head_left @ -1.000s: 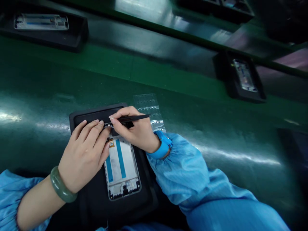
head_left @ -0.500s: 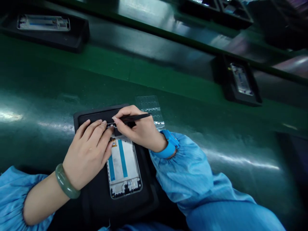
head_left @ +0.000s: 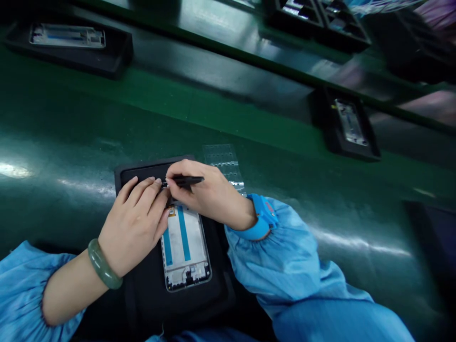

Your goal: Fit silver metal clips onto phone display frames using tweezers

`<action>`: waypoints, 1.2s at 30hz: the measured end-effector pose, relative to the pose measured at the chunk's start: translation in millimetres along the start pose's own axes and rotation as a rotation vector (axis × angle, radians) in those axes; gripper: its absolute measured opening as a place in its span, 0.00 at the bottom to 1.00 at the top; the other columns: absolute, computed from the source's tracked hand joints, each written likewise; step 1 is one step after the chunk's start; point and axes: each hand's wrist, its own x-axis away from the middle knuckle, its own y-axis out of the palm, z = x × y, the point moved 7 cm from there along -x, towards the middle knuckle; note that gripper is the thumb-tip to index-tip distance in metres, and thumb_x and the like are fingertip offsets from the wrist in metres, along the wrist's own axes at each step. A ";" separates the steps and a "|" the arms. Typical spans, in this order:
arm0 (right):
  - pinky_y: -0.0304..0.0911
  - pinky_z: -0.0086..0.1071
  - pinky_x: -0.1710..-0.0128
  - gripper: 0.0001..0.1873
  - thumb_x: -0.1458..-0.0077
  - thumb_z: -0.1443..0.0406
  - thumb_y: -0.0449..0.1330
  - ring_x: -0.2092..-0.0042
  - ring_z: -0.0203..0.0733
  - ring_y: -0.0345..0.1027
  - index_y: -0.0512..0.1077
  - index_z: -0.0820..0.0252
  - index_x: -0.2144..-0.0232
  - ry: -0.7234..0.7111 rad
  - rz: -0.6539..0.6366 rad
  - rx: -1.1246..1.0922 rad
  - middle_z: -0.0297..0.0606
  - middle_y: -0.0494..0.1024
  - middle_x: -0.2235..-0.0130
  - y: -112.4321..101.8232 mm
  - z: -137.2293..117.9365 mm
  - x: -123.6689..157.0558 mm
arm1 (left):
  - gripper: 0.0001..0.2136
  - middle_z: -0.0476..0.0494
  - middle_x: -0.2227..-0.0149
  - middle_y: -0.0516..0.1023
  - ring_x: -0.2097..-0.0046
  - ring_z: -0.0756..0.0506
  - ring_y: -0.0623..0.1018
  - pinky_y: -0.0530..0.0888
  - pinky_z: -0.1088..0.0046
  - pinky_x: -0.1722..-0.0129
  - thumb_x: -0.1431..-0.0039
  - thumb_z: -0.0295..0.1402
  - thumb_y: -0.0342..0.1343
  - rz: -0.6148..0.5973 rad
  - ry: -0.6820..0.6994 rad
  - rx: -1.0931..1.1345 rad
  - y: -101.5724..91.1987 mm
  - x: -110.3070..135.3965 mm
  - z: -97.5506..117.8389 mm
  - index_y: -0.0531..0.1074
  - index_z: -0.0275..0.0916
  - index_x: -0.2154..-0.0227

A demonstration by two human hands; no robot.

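Note:
A phone frame (head_left: 192, 242) lies on a black tray (head_left: 142, 294), its pale inner face up with blue strips along it. My left hand (head_left: 133, 221), fingers stretched out, rests over the upper left part of the frame. In my right hand (head_left: 210, 192) is a pair of black tweezers (head_left: 190, 180), pinched at the frame's upper end beside my left fingertips. The tweezer tips and whatever they touch are hidden by my fingers. Behind my right hand lies a clear plastic sheet (head_left: 223, 156) with rows of small marks.
On the green table (head_left: 71, 123), a black holder (head_left: 117, 54) at the far left carries another phone frame (head_left: 67, 36). A second holder (head_left: 359, 149) with a frame (head_left: 351, 121) stands at the right. Black compartment boxes (head_left: 317, 23) sit at the back.
My right hand has turned, so the rear end of the tweezers now points less far right and sits lower. My left hand stays on the phone frame. The view has shifted slightly.

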 end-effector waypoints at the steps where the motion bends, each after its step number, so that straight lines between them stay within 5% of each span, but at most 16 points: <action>1: 0.63 0.28 0.67 0.03 0.44 0.70 0.52 0.67 0.35 0.68 0.66 0.61 0.67 -0.009 0.010 0.009 0.35 0.73 0.68 0.3 -0.3 0.6 | 0.17 0.33 0.51 0.71 0.46 0.37 0.69 0.64 0.53 0.45 0.41 0.32 0.49 -0.002 0.001 0.001 0.2 0.2 -0.2 0.68 0.30 0.51; 9: 0.64 0.23 0.74 0.03 0.45 0.66 0.58 0.72 0.30 0.68 0.67 0.61 0.68 0.197 0.264 -0.342 0.32 0.72 0.69 -1.5 33.3 16.3 | 0.17 0.34 0.50 0.71 0.46 0.38 0.69 0.64 0.53 0.44 0.41 0.32 0.49 -0.022 -0.007 0.006 -0.4 -0.1 -0.4 0.67 0.33 0.50; 36: 0.65 0.27 0.64 0.01 0.46 0.67 0.58 0.65 0.33 0.70 0.68 0.58 0.68 0.093 0.243 -0.204 0.32 0.75 0.66 3.1 20.7 14.2 | 0.17 0.34 0.51 0.71 0.47 0.37 0.70 0.65 0.52 0.45 0.42 0.33 0.50 -0.008 0.012 -0.003 -0.2 0.4 -0.8 0.68 0.32 0.51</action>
